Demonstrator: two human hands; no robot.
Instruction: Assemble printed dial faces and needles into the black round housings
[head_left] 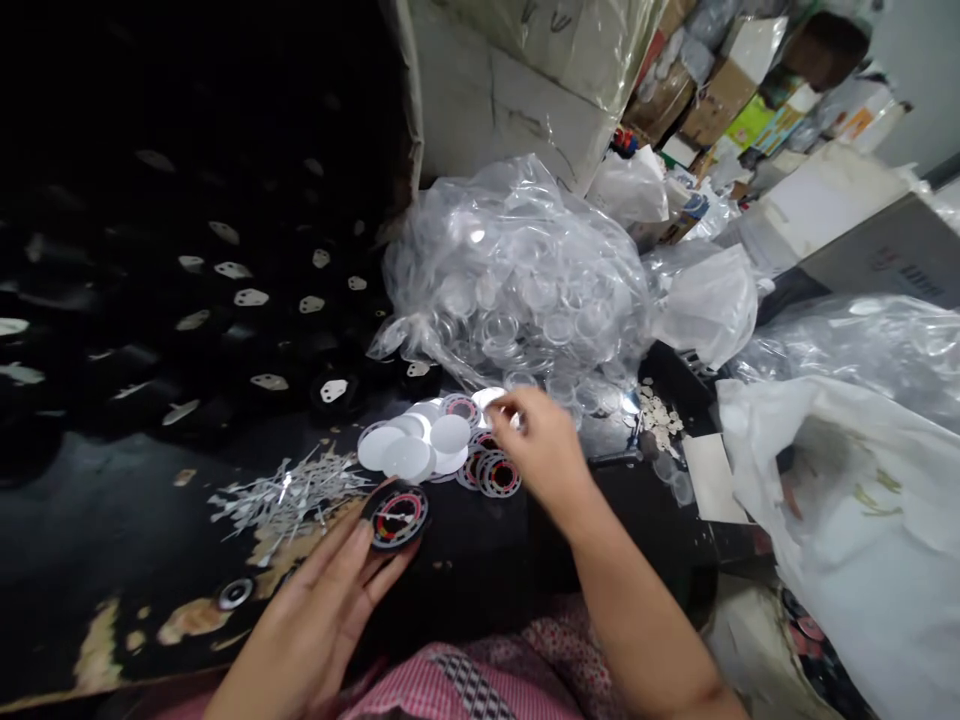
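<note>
My left hand [337, 590] grips a small round black gauge [399, 515] with a red-ringed dial face and a pale pointer across it. Over the far right of a pile of flat white discs [407, 457], the fingers of my right hand [536, 435] are curled together. What they pinch, if anything, is hidden. Several printed dial discs [498, 474] with red rings and dark centres lie just below that hand. To the left of the gauge is a heap of thin white pointers [289, 495]. A small dark ring-shaped piece [235, 594] rests near the table's front edge.
A clear plastic bag [517, 270] full of transparent round covers stands behind the discs. Many black parts with pale metal plates [251, 297] fill the left. Tiny pale pieces [660, 418] lie at right, near a white card [716, 478] and a white bag [862, 540].
</note>
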